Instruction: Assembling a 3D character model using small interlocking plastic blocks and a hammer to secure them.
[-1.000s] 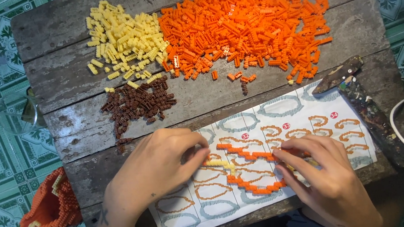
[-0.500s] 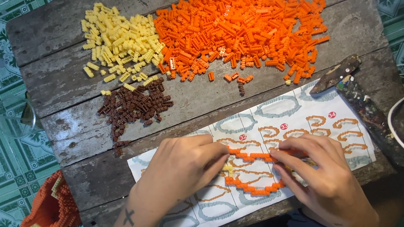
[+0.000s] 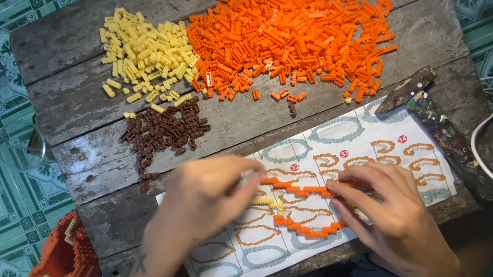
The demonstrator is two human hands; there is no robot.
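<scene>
Wooden table [image 3: 337,112]: both hands' fingers [image 3: 348,190] pinching orange brick chain [image 3: 296,190] on printed sheet [image 3: 375,152].

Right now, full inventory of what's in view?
orange bricks: one big pile, orange, table top centre
yellow bricks: one pile, pale yellow, left of the orange pile
brown bricks: one small pile, dark brown, below the yellow
paper sheet: one, white with printed outlines, near edge
brick ring: one, orange, on the sheet between the hands
hammer: one, paint-stained, right
woven piece: one, orange, off the table's left
table: one, grey wood
left hand: on the ring
right hand: on the ring
</scene>
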